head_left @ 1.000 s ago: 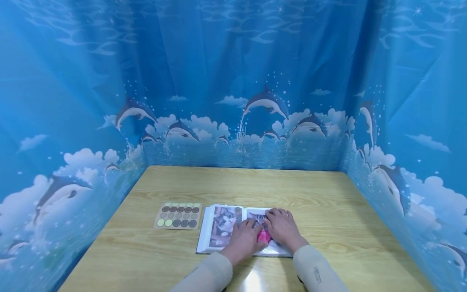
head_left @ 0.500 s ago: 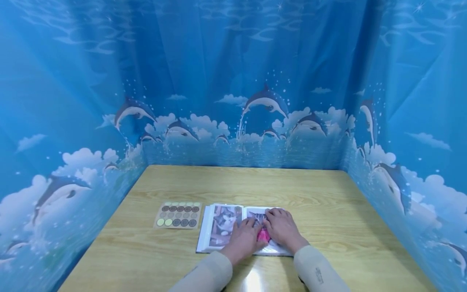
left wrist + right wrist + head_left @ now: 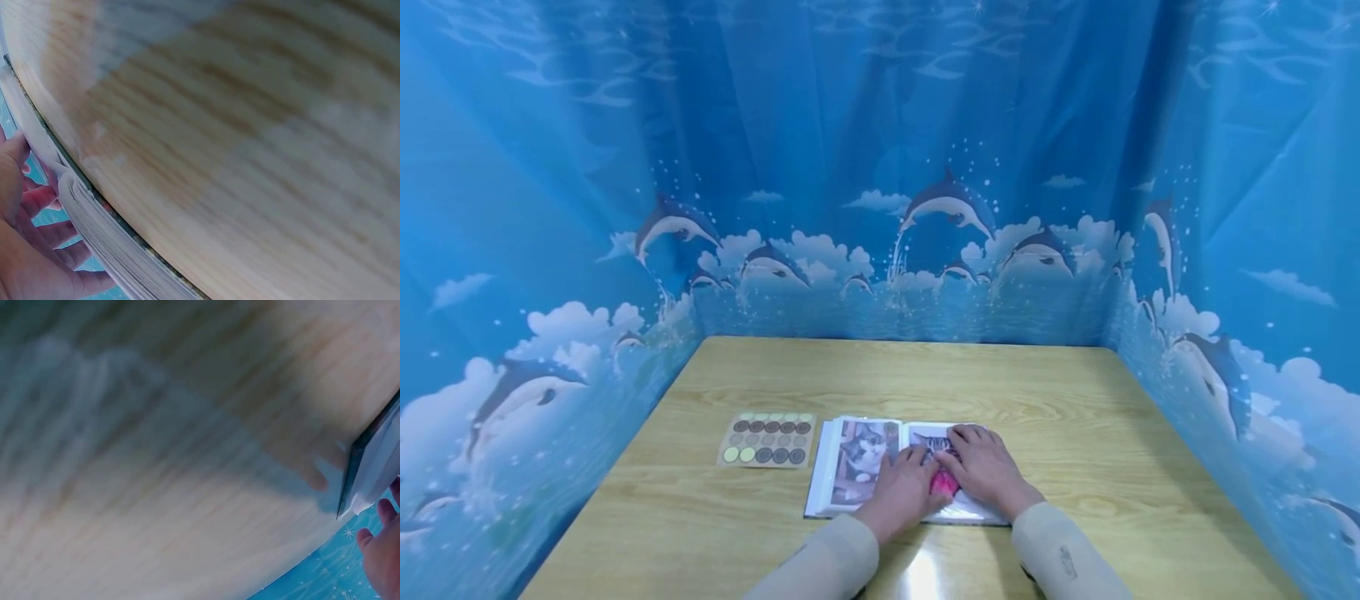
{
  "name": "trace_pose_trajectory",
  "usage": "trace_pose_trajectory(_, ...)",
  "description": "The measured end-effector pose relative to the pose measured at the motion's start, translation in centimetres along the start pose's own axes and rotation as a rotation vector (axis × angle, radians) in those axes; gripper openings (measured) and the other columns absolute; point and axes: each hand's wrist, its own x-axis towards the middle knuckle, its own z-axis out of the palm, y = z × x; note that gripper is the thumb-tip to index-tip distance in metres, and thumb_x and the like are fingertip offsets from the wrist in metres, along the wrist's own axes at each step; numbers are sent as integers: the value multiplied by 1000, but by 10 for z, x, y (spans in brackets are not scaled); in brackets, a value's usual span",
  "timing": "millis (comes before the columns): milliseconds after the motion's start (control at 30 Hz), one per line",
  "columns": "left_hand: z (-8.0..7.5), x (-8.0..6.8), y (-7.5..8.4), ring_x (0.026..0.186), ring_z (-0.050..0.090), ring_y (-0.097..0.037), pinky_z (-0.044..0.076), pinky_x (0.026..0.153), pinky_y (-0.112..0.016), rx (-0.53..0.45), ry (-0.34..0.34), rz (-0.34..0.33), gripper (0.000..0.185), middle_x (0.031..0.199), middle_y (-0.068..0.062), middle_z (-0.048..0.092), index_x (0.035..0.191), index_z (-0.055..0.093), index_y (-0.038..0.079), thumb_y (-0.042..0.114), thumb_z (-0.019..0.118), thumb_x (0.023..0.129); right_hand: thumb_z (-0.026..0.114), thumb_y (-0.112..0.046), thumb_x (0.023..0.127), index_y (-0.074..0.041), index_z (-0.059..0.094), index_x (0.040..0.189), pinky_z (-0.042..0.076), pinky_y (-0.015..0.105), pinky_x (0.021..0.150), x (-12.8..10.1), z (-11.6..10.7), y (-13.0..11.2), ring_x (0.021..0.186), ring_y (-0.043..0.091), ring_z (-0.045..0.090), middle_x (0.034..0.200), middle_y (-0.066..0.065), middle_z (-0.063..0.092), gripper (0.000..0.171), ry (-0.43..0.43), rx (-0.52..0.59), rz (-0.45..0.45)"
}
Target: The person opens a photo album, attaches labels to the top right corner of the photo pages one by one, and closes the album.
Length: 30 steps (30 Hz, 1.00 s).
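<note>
In the head view an open photo album (image 3: pixel 820 479) lies on the table with a cat photo (image 3: pixel 859 462) on its left page. My left hand (image 3: pixel 904 492) rests on the right page near the fold, fingers spread. Beside it my right hand (image 3: pixel 988 468) lies on the same page, its thumb pointing towards the left fingers. Between them shows part of another cat picture with a bright pink patch (image 3: pixel 943 483); the hands cover the rest. From the left wrist, the page stack (image 3: pixel 103 234) is seen edge-on beside the left hand (image 3: pixel 31 244). The right wrist view shows only part of the right hand (image 3: pixel 384 556).
Left of the album lies a sheet of round stickers (image 3: pixel 767 442) in rows, dark and pale ones. The wood-grain table (image 3: pixel 1075 400) is bordered at the back and sides by a blue dolphin-print curtain (image 3: pixel 820 167).
My right forearm has shifted slightly to the right, and the right thumb now lies a little differently across the page. The left hand and the album stay almost where they were.
</note>
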Motion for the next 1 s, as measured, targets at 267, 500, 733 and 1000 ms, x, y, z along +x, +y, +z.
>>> trace_pose_trajectory(267,-2,-1,0,138,40,-33,31,109,-63,0,25,20,70,153,-10,42,146,50,21,60,61,89,37,-53,104,-3,48,145,20,56,117,5,2,0,141,38,33,149,16,44,66,-16,-21,11)
trace_pose_trajectory(500,-3,-4,0,136,42,-33,34,108,-63,12,45,35,69,152,-11,44,145,52,20,59,62,89,37,-52,104,-2,49,144,19,57,117,9,3,-2,141,38,33,150,17,43,64,-23,-18,17)
trace_pose_trajectory(733,-4,-2,1,138,39,-33,31,110,-62,3,12,16,70,154,-10,41,146,50,22,61,61,89,33,-55,104,-4,46,146,17,57,118,9,4,-2,143,38,30,153,16,40,68,-52,-26,32)
trace_pose_trajectory(1000,-2,-1,0,139,39,-32,30,110,-62,8,6,12,70,154,-9,41,147,49,24,62,60,89,32,-57,103,-7,44,148,16,58,118,7,3,-3,144,37,28,155,14,37,68,-76,-47,46)
